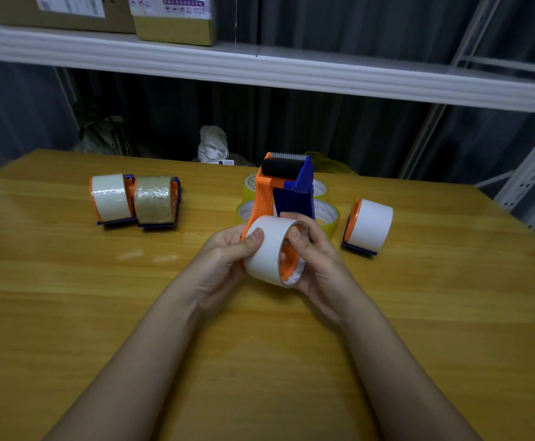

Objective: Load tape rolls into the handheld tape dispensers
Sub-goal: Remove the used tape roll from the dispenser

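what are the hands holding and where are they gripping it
Both hands grip the white tape roll sitting on the orange and blue dispenser: left hand on its outer face, right hand at the open core rim.

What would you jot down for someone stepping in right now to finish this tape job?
Left hand grips the white tape roll; right hand holds its open end, thumb on the rim. The roll sits on the orange-and-blue dispenser, held above the wooden table.
Done: two loaded dispensers far left, one loaded dispenser right.
Left: seat this roll and thread its tape. Yellow tape rolls lie behind; no empty dispenser shows.
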Demonstrator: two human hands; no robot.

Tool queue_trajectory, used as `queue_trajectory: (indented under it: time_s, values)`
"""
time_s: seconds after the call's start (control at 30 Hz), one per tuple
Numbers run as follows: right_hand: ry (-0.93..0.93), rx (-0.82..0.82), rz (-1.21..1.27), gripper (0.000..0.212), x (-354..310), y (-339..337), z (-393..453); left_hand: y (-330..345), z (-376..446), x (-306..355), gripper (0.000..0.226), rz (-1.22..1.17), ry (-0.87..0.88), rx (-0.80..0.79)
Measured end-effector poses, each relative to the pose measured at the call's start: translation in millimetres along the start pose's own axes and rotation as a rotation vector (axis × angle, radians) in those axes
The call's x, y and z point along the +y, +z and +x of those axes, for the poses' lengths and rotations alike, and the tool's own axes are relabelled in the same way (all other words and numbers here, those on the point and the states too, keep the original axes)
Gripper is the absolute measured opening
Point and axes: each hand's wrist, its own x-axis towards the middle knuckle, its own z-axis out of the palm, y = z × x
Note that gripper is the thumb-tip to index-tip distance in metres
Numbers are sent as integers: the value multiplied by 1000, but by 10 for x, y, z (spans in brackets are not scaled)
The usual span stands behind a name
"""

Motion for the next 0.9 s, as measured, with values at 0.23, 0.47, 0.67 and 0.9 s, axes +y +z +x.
queue_trajectory:
  time_s: [0.23,0.47,0.67,0.9]
  values:
    - [-339,91,-525,50,20,-6,-42,57,-5,14,38,30,66,84]
    - [-362,35,-732,67,57,-54,-58,201,-17,-8,28,164,59,176]
    - [-409,98,-806,65,68,-22,-78,252,-17,-26,25,236,132,190]
    - [-389,59,-908,79,59,-61,-68,263,-9,-50,35,189,170,202]
